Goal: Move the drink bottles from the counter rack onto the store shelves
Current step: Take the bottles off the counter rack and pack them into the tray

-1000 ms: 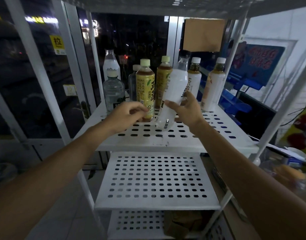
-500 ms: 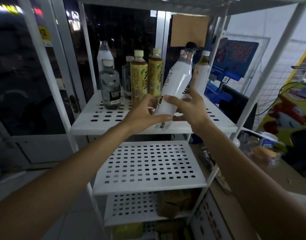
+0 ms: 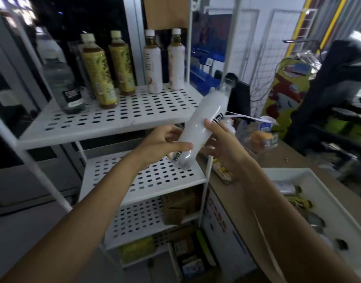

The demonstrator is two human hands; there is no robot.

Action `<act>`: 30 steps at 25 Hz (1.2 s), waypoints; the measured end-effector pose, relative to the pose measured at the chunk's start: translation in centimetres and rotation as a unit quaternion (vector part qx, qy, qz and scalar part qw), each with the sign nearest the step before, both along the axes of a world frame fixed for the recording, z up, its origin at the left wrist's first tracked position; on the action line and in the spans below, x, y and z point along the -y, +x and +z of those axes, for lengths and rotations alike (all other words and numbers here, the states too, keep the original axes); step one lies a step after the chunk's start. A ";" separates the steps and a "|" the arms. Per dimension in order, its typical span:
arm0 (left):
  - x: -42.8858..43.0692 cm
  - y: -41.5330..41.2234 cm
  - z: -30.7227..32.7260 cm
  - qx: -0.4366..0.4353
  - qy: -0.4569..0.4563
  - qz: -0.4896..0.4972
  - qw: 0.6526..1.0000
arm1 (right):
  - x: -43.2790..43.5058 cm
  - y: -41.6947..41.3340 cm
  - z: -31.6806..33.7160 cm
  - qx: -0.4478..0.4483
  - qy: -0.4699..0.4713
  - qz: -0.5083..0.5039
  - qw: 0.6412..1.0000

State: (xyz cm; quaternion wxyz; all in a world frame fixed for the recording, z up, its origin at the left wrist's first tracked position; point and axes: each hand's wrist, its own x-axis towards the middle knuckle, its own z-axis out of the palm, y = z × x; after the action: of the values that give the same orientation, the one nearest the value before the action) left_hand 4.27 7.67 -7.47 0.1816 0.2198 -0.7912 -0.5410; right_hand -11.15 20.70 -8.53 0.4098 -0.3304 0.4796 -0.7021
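White bottle (image 3: 200, 127) held in the air by both hands, just off the right front corner of the top shelf (image 3: 134, 117) and touching no shelf; it is tilted, with the dark-capped neck up and to the right above the shelf's edge and the base down and to the left below that edge; black print shows on its side and near the base.

Left hand (image 3: 161, 141) grips the lower part of the bottle below the shelf's front edge; the thumb lies across the front and the fingers curl behind. Right hand (image 3: 220, 144) grips the middle of the bottle, to the right of the shelf's corner; the thumb presses the front face, and the fingers wrap behind it, mostly hidden.

On the top shelf, all upright:
- clear water bottle (image 3: 63, 80) at the left, dark label low on its body; blurred
- two yellow-green tea bottles (image 3: 99, 74) (image 3: 121, 64) near the middle, pale caps, the left one nearer the front edge
- two white-labelled bottles (image 3: 153, 64) (image 3: 176, 60) at the back right, white caps, side by side

Below the top shelf is a second perforated shelf (image 3: 155, 180); lower tiers hold brown boxes (image 3: 177, 207).

Well to the right of the shelf and lower, a white bin (image 3: 289, 170) sits on a brown counter (image 3: 294, 152); there are bottles lying in it, too blurred to count.
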 end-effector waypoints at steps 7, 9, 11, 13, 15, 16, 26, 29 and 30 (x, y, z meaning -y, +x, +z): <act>-8.6 -6.7 -6.2 0.041 0.127 -0.113 0.985 | -11.7 -5.3 -6.3 0.048 0.040 -0.063 0.996; -10.9 -8.6 -8.3 0.075 0.104 -0.131 0.983 | -14.5 -6.1 -8.3 0.055 0.059 -0.103 0.991; -12.8 -10.4 -10.0 0.109 0.032 -0.156 0.981 | -17.1 -6.8 -10.0 0.057 0.081 -0.149 0.984; -15.0 -11.9 -11.4 0.151 -0.039 -0.183 0.971 | -19.4 -7.3 -11.7 0.066 0.105 -0.192 0.974; -16.9 -13.1 -12.4 0.169 -0.103 -0.200 0.960 | -21.1 -7.7 -12.8 0.092 0.116 -0.219 0.964; -17.8 -13.8 -12.8 0.167 -0.141 -0.203 0.954 | -21.8 -7.8 -13.0 0.103 0.119 -0.232 0.960; -18.9 -19.8 -15.2 0.141 -0.210 -0.293 0.922 | -23.8 -10.1 -15.2 0.094 0.196 -0.354 0.910; -17.7 -21.9 -16.6 0.137 -0.183 -0.338 0.913 | -23.1 -11.2 -16.1 0.121 0.202 -0.371 0.898; -17.1 -22.5 -17.0 0.133 -0.182 -0.351 0.909 | -22.8 -11.6 -16.2 0.135 0.201 -0.380 0.893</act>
State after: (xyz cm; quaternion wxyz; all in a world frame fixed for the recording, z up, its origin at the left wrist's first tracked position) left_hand -18.28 24.80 -24.43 -0.0896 -0.0388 -0.9189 -0.3821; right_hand -22.72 43.46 -24.76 0.2304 0.0641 0.6394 -0.7307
